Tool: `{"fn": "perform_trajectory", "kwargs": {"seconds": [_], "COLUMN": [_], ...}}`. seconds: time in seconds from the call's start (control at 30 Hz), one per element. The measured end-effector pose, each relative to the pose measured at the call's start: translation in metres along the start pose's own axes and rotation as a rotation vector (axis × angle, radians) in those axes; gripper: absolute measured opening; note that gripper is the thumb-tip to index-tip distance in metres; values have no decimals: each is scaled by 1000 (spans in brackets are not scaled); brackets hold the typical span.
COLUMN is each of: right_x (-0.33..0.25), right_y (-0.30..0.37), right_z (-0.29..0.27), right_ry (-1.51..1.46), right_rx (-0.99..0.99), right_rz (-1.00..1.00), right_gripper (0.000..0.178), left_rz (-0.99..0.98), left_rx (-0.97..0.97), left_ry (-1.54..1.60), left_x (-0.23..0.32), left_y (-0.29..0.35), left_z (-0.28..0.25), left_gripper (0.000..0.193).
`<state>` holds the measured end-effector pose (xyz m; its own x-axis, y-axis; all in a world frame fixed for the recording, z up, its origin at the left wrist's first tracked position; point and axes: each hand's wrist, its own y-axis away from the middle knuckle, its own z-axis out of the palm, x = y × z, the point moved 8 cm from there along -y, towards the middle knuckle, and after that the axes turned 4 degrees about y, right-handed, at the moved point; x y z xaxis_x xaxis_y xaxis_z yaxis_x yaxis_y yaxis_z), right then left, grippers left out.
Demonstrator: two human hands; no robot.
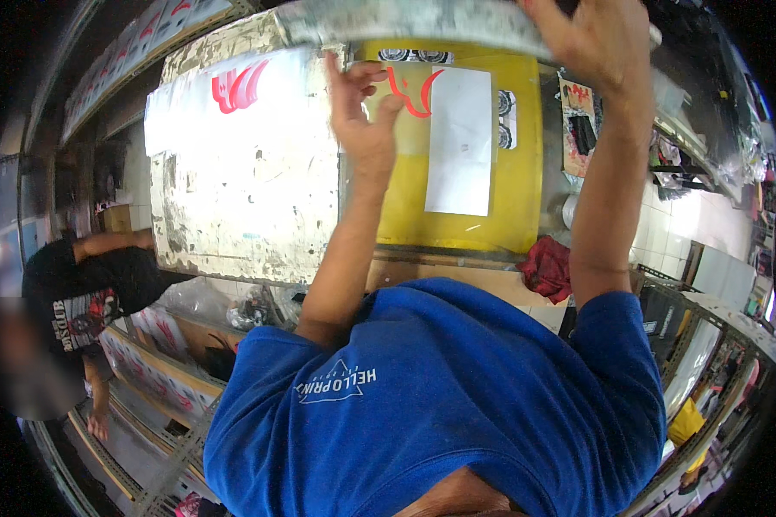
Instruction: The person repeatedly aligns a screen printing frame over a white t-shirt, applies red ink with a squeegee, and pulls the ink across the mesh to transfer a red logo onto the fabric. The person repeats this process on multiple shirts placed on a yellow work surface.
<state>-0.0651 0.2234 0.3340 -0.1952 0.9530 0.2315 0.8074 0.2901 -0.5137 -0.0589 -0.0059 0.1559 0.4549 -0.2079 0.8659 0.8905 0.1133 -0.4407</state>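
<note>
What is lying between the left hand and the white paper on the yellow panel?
In the head view, a red curved design and some yellow panel lie between the left hand and the white paper.

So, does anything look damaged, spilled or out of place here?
The white board on the left looks worn: dark patches mottle its edges. A red cloth lies crumpled near the lower right corner of the yellow panel, looking untidy.

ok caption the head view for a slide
Left hand near the red mark on the yellow panel, right hand at the pale bar.
</note>
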Motion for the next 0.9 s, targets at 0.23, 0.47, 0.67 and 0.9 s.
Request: {"fn": "perform_trajectory", "kwargs": {"seconds": [0.23,0.47,0.67,0.9], "right_x": [-77,-101,-133,-87], "right_y": [89,151,189,144], "right_z": [-1,89,149,216], "right_ry": [-313,-579,-369,-346], "right_rx": [100,-212,-455,-279], "right_rz": [91,215,128,176], "right_gripper": [40,49,73,76], "left_rz": [-409,-377,-54,-81], "left_rx": [74,-94,-230,-261], "left_ry": [-99,-276,-884,-972], "left_x": [7,-59,-49,-50], "left_y": [55,135,140,143], "left_z": [-67,-110,-110,-111], "left_gripper": [72,85,77,78]}}
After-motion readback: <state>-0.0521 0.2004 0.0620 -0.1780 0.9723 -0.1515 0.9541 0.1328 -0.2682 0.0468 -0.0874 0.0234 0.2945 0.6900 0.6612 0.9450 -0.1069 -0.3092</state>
